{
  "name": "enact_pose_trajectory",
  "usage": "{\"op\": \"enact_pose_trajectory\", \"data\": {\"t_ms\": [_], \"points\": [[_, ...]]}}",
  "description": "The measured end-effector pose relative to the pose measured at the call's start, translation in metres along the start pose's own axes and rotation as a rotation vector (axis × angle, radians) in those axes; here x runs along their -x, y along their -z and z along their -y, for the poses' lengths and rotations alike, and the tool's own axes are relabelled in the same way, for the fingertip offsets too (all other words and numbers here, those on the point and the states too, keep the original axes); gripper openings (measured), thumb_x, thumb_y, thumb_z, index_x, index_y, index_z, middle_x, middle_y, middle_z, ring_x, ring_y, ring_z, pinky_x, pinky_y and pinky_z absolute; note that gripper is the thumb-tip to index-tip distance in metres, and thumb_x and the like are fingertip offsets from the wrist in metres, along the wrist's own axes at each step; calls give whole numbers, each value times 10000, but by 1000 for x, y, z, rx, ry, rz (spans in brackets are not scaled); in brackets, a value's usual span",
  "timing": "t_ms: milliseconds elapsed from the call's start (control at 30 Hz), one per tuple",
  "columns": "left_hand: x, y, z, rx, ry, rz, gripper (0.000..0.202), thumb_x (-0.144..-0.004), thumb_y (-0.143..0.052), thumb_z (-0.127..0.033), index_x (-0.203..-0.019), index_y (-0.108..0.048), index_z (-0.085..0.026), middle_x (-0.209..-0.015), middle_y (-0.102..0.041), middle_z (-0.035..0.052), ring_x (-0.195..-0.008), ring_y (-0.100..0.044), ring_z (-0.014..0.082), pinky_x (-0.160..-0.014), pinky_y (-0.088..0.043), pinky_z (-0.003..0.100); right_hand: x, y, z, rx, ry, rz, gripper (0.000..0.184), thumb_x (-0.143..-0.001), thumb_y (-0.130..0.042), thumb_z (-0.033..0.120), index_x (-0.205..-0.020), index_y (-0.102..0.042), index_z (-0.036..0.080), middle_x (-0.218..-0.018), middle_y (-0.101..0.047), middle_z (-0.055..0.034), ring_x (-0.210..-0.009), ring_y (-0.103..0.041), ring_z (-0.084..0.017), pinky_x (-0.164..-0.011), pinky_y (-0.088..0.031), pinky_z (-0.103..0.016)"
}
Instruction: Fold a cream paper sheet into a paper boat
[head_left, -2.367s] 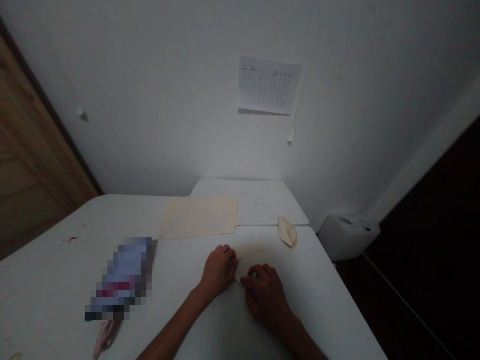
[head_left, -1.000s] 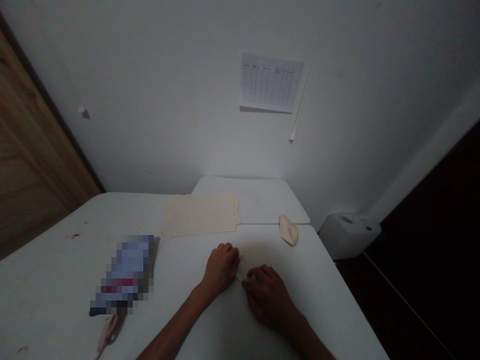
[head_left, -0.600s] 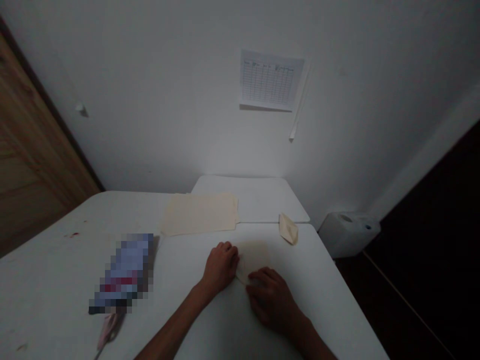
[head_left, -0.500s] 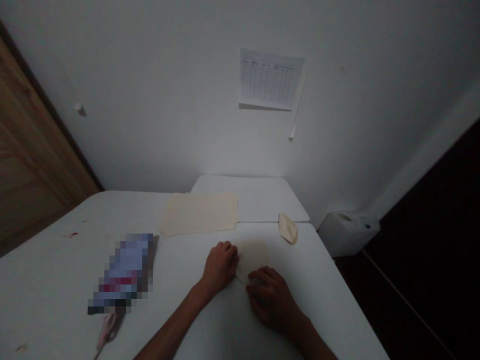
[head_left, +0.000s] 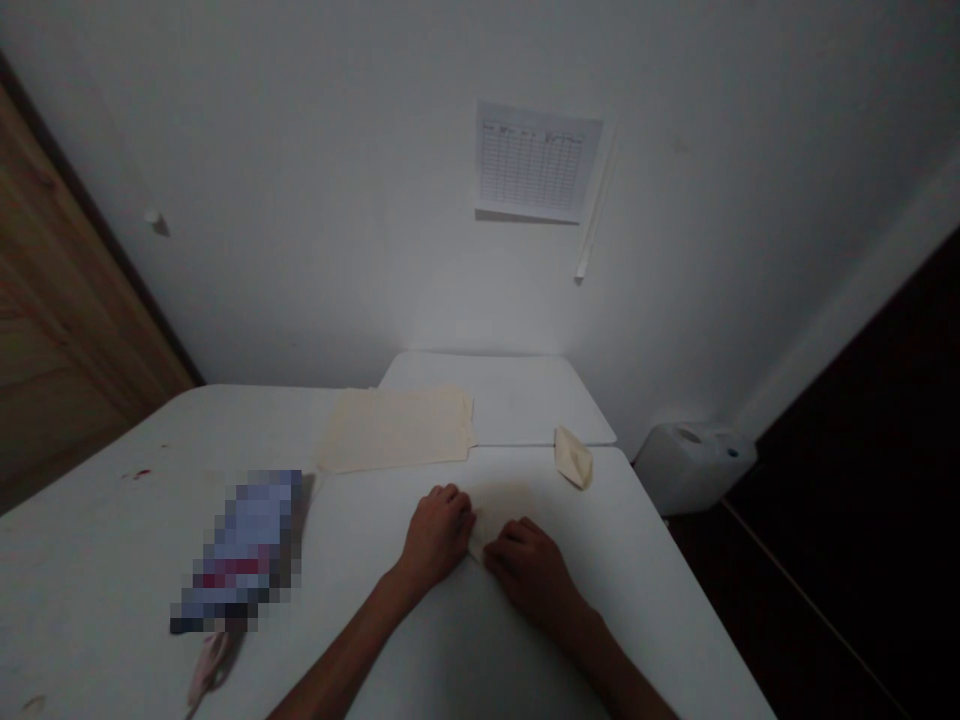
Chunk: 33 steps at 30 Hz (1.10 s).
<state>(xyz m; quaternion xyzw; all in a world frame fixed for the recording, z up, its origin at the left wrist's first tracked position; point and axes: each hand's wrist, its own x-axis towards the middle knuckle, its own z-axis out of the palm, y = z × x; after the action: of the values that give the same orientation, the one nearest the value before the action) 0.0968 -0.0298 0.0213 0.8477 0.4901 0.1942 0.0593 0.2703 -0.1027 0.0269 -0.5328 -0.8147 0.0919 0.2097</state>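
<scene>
Between my hands a cream sheet of paper (head_left: 514, 497) lies on the white table (head_left: 450, 660). My left hand (head_left: 441, 528) is closed, fingers curled at the sheet's left edge. My right hand (head_left: 531, 570) is closed too, its fingertips bunched on the sheet's near edge and covering part of it. Little of the paper shows, so its exact shape is hard to tell. Beyond my right hand stands a small folded cream paper piece (head_left: 574, 460). Farther back on the left lies a stack of cream sheets (head_left: 397, 430).
A pixelated blue item (head_left: 251, 540) lies on the left, with a pink handle-like thing (head_left: 208, 668) by it. A second white tabletop (head_left: 517, 390) adjoins at the back. A printed sheet (head_left: 536, 160) hangs on the wall. A whitish plastic container (head_left: 697, 468) stands beyond the right edge.
My right hand has moved slightly left and its fingers have drawn together on the paper's near edge. My left hand stays in about the same place.
</scene>
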Motion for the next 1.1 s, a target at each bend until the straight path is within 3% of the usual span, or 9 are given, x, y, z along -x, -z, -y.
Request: {"op": "enact_pose_trajectory", "data": {"t_ms": [200,633,933,1100], "points": [[0,-1,1,60,42,-7,78,-846,-540,-210,-881,-609,-200,-934,-600,53,-926,-527,214,-824,-386,326,-6,6,-1,-55,-61,75,248,-873,-566,269,-1105,-649,238,-985,-599,-52,-954,-540,-188,-874,-415,-286],[1,-2,3,72,28,-29,79,-836,-554,-203,-897,-601,-189,-928,-601,56,-910,-531,214,-810,-392,320,-17,24,0,25,-95,256,513,-838,-549,374,-1331,-487,247,-1089,-626,-82,-977,-602,-239,-849,-424,-336],[1,0,2,81,28,-20,76,-835,-561,-205,-899,-599,-193,-934,-605,58,-913,-531,215,-812,-397,324,-30,29,-8,-30,-82,340,671,-742,-657,380,-1365,-455,236,-1221,-617,-100,-1098,-575,-281,-920,-409,-380],[1,-1,3,78,14,-29,78,-831,-563,-205,-900,-594,-186,-929,-599,61,-904,-530,215,-799,-399,321,-33,32,-12,-63,-101,384,737,-675,-709,339,-1364,-460,262,-1125,-664,-81,-998,-622,-267,-843,-448,-351]]}}
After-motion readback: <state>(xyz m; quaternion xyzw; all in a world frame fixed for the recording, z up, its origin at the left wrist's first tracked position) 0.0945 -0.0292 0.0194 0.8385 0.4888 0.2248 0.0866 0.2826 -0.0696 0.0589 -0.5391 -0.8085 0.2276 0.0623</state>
